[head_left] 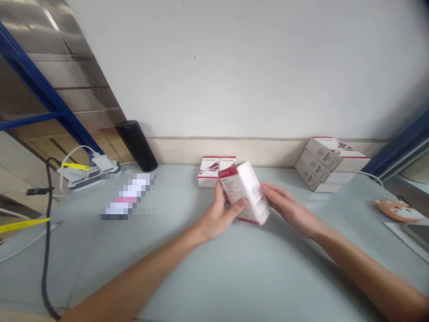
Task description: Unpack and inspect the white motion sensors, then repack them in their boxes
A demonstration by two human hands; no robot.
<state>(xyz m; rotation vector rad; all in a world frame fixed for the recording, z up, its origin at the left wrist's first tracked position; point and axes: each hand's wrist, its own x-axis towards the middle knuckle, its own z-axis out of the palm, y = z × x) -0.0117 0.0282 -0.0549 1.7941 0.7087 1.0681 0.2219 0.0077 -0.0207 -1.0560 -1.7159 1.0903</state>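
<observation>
A white and red box (246, 194) is tilted above the grey table (187, 277), slightly blurred. My left hand (219, 217) grips its left side, thumb across the printed face. The fingertips of my right hand (290, 208) touch the box's right side, with the fingers stretched out close together. Behind the held box, two similar boxes (208, 171) stand side by side near the wall; the held box partly hides the right one. A stack of several such boxes (323, 167) sits at the back right.
At the back left stands a black cylinder (136, 145) beside a white power strip (92, 174) with cables. A pixelated phone-like object (127, 197) lies on the left. On the right are an orange animal-face item (398, 210) and a grey device (417, 235). A white wall (234, 67) rises behind.
</observation>
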